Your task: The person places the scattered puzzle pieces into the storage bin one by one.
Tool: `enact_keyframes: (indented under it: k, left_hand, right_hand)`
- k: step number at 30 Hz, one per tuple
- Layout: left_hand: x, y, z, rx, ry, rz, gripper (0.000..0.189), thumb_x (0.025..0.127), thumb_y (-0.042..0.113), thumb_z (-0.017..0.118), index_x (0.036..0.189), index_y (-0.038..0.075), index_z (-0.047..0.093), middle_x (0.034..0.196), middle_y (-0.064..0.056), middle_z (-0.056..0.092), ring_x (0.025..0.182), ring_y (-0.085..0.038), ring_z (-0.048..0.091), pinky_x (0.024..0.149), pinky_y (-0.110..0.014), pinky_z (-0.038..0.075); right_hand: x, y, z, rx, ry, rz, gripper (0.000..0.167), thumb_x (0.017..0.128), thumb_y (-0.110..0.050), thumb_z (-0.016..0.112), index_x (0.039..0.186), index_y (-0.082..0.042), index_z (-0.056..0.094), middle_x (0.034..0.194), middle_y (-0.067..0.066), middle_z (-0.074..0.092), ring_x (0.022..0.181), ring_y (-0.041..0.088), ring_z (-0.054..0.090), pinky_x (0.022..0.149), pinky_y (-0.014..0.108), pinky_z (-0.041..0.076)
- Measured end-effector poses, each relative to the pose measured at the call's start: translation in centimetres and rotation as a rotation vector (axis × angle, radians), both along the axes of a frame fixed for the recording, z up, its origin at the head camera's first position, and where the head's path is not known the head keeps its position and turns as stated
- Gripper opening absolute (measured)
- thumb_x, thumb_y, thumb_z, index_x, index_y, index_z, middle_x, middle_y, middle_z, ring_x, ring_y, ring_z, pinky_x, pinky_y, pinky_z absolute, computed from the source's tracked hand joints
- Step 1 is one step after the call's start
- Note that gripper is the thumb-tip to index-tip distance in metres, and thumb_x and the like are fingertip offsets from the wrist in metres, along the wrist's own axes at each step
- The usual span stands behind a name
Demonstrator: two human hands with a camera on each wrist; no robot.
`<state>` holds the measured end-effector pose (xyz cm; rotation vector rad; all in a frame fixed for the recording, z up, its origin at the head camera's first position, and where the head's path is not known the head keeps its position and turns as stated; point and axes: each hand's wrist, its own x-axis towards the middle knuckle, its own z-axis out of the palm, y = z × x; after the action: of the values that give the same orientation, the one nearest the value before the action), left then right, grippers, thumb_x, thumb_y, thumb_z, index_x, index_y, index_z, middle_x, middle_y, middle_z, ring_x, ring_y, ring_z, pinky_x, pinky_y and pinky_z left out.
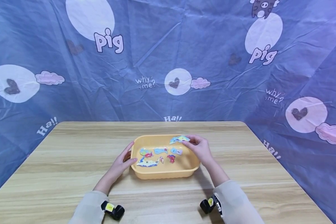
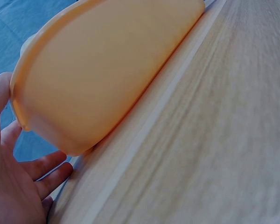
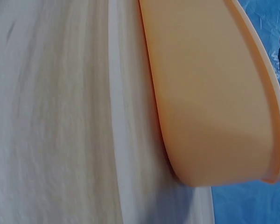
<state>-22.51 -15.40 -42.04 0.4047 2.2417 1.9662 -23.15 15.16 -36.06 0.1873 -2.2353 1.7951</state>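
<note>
A yellow-orange plastic basin (image 1: 165, 174) sits on the wooden table. My left hand (image 1: 122, 161) holds its left end, thumb over the rim and fingers along the outside wall; the left wrist view shows that hand (image 2: 23, 172) at the basin's end. Over the far right part of the basin, my right hand (image 1: 200, 149) pinches a blue-and-yellow cut-out piece (image 1: 179, 139) between thumb and fingers. Several printed cut-outs lie inside, among them a long white-and-blue piece (image 1: 147, 162), a light-blue piece (image 1: 161, 151) and a red piece (image 1: 171, 158). In the right wrist view the basin mostly hides that hand.
The light wooden table (image 1: 72, 174) spreads around the basin on all sides. Behind it hangs a blue printed cloth (image 1: 151, 102). Each sleeve carries a black wrist camera, the left one (image 1: 113, 210) and the right one (image 1: 210, 205).
</note>
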Motion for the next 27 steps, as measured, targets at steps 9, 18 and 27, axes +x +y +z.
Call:
enact_keyframes:
  k: [9,18,27]
  left_hand:
    - [0.0,0.0,-0.1,-0.005,-0.01,0.006,0.067,0.082,0.017,0.057,0.137,0.028,0.021,0.128,-0.015,0.037,0.115,-0.027,0.036,0.094,-0.044,0.026]
    - [-0.2,-0.1,-0.2,-0.009,-0.005,-0.002,0.067,0.082,0.017,0.056,0.138,0.026,0.02,0.127,-0.018,0.038,0.115,-0.029,0.036,0.095,-0.045,0.025]
    - [-0.2,0.0,0.0,-0.021,-0.013,0.004,0.066,0.083,0.016,0.056,0.138,0.026,0.02,0.126,-0.018,0.039,0.116,-0.029,0.035,0.096,-0.046,0.021]
  right_hand:
    - [-0.2,-1.4,-1.3,0.047,0.025,0.011,0.035,0.068,-0.02,0.073,0.092,0.004,0.062,0.082,0.01,0.061,0.072,0.018,0.057,0.063,0.025,0.048]
    - [0.4,-2.9,-0.7,0.039,-0.044,0.022,0.03,0.069,-0.011,0.071,0.092,0.006,0.061,0.08,0.011,0.061,0.074,0.021,0.058,0.064,0.024,0.048]
    - [0.4,-4.2,-0.8,0.065,-0.064,0.038,0.027,0.068,-0.002,0.071,0.09,0.009,0.061,0.078,0.011,0.061,0.071,0.019,0.057,0.063,0.022,0.048]
